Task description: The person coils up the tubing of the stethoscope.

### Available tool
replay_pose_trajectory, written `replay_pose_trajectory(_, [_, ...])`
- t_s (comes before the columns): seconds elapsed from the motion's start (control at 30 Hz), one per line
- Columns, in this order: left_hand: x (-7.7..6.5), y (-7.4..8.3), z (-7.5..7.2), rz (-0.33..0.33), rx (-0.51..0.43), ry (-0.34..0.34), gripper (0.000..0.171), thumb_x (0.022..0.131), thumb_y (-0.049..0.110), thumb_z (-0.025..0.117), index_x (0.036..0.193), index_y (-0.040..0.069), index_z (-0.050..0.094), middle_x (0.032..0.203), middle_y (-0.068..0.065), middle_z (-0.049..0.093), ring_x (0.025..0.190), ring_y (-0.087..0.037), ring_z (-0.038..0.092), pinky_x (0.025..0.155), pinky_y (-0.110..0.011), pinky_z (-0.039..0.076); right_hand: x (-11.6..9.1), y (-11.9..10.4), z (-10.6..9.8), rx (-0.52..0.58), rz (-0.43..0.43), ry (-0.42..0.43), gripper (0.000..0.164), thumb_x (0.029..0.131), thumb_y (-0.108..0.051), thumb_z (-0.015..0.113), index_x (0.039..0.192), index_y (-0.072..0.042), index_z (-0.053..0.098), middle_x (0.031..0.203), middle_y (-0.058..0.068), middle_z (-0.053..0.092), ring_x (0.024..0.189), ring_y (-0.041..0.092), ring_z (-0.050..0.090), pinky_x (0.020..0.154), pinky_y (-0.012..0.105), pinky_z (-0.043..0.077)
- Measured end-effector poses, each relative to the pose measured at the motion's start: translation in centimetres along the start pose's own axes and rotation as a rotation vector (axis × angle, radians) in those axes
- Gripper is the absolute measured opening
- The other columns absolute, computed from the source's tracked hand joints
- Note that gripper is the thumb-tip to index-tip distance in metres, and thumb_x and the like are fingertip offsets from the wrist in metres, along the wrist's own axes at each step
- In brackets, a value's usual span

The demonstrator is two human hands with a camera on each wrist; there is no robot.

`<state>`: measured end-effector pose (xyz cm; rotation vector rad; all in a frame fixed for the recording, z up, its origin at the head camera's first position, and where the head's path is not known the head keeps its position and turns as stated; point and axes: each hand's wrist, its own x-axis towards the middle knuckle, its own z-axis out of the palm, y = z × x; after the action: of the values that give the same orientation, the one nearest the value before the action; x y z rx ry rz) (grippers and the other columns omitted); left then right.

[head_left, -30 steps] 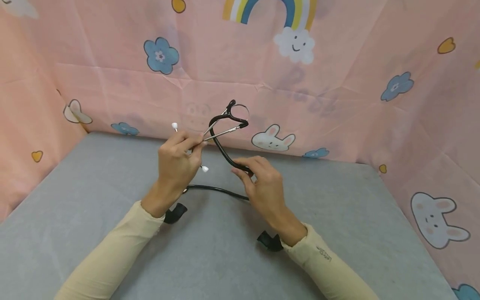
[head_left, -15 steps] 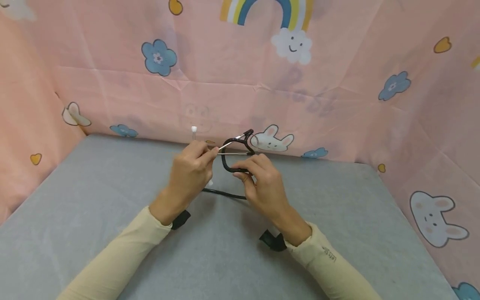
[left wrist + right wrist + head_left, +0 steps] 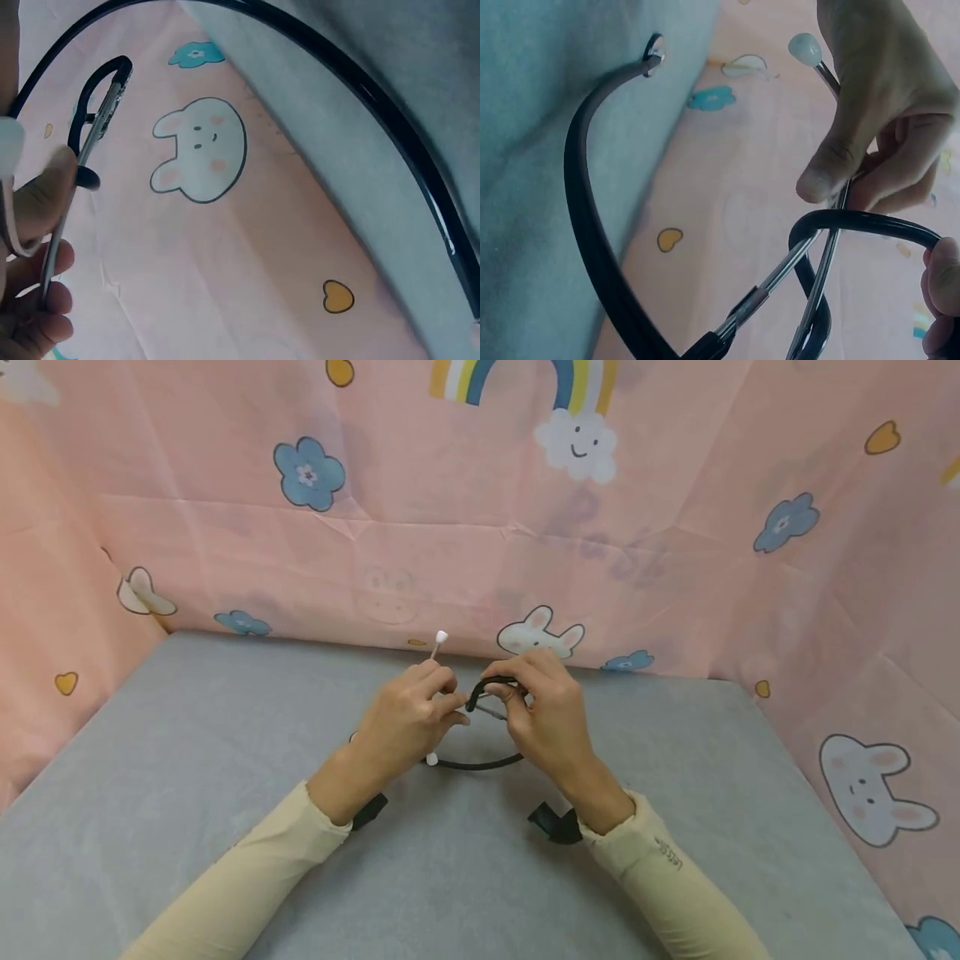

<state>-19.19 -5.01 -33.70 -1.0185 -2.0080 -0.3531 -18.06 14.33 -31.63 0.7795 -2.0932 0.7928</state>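
Observation:
A black stethoscope is held between both hands in the head view. The left hand (image 3: pixel 405 718) pinches its crossed metal ear tubes (image 3: pixel 832 255) between thumb and fingers. White ear tips (image 3: pixel 441 636) stick out above and below that hand. The right hand (image 3: pixel 553 714) pinches the black tubing (image 3: pixel 870 220), which bends over the metal tubes in the right wrist view, close by the left fingertips. Another length of tubing (image 3: pixel 480 766) sags in an arc below the hands. The chest piece (image 3: pixel 654 56) shows over the grey surface, mostly hidden behind the left wrist in the head view.
A grey cloth-covered table (image 3: pixel 675 860) lies beneath the hands. Pink printed curtain (image 3: pixel 420 552) closes the back and both sides. Dark pieces (image 3: pixel 555 822) hang at the wrists by the cream sleeves (image 3: pixel 247 877).
The left hand has moved right and slightly down, bringing the ear tubes close to the right hand. The right hand has raised the black tubing and bent it over the metal tubes.

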Motion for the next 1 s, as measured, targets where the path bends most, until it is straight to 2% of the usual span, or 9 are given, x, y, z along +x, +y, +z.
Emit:
replay_pose_trajectory(0.17, [0.0,-0.2,0.3,0.046,-0.081,0.025,0.026,0.067,0.022,0.091,0.084,0.007,0.078,0.083,-0.002,0.061,0.075,-0.017,0.053,0.066,-0.025,0.049,0.2,0.1,-0.2,0.027,-0.006,0.007,0.011,0.086,-0.013,0.075,0.094,-0.006,0.076,0.085,0.007,0.069,0.074,0.018,0.052,0.06,0.027,0.041])
replay_pose_trajectory(0.4, [0.2,-1.3,0.1,0.131,-0.26,0.086,0.018,0.071,0.012,0.089,0.083,0.008,0.077,0.083,-0.002,0.065,0.082,-0.02,0.057,0.076,-0.03,0.051,1.2,1.3,-2.1,0.042,0.027,-0.044,0.013,0.081,-0.014,0.078,0.094,-0.011,0.078,0.086,0.005,0.073,0.067,0.013,0.051,0.06,0.025,0.041])
replay_pose_trajectory(0.63, [0.1,-1.7,-0.3,0.215,-0.395,-0.029,0.013,0.076,0.015,0.086,0.086,0.009,0.079,0.085,0.002,0.068,0.086,-0.015,0.059,0.079,-0.025,0.053,1.5,3.2,-3.7,0.055,0.096,-0.087,0.016,0.078,-0.015,0.081,0.094,-0.012,0.079,0.089,0.004,0.07,0.071,0.01,0.056,0.064,0.017,0.043])
replay_pose_trajectory(0.7, [0.0,-1.7,-0.3,0.223,-0.468,-0.037,0.015,0.074,0.013,0.087,0.087,0.009,0.079,0.084,0.002,0.067,0.084,-0.014,0.058,0.077,-0.024,0.052,1.7,4.1,-4.2,0.083,0.135,-0.08,0.016,0.079,-0.011,0.08,0.095,-0.01,0.079,0.088,0.005,0.07,0.072,0.008,0.053,0.063,0.016,0.04])
replay_pose_trajectory(0.8, [0.1,-1.8,-0.3,0.218,-0.588,-0.013,0.018,0.071,0.009,0.088,0.085,0.007,0.079,0.084,0.001,0.067,0.083,-0.013,0.056,0.072,-0.022,0.05,1.7,5.3,-4.6,0.109,0.175,-0.066,0.015,0.08,-0.008,0.078,0.095,-0.009,0.08,0.089,0.006,0.072,0.072,0.008,0.049,0.062,0.017,0.036])
replay_pose_trajectory(0.87, [0.1,-1.7,-0.4,0.207,-0.662,0.005,0.019,0.069,0.007,0.089,0.085,0.006,0.079,0.083,0.0,0.067,0.082,-0.013,0.055,0.07,-0.02,0.048,1.6,5.8,-4.3,0.093,0.173,-0.063,0.014,0.081,-0.01,0.077,0.095,-0.01,0.08,0.088,0.005,0.072,0.071,0.008,0.046,0.061,0.018,0.033])
replay_pose_trajectory(1.0, [0.3,-1.2,-0.6,0.165,-0.793,0.05,0.02,0.067,0.004,0.09,0.083,0.005,0.078,0.082,-0.002,0.067,0.081,-0.013,0.055,0.071,-0.024,0.047,1.4,5.8,-3.0,0.026,0.135,-0.062,0.014,0.082,-0.016,0.078,0.095,-0.012,0.081,0.086,0.004,0.074,0.066,0.009,0.049,0.059,0.018,0.035])
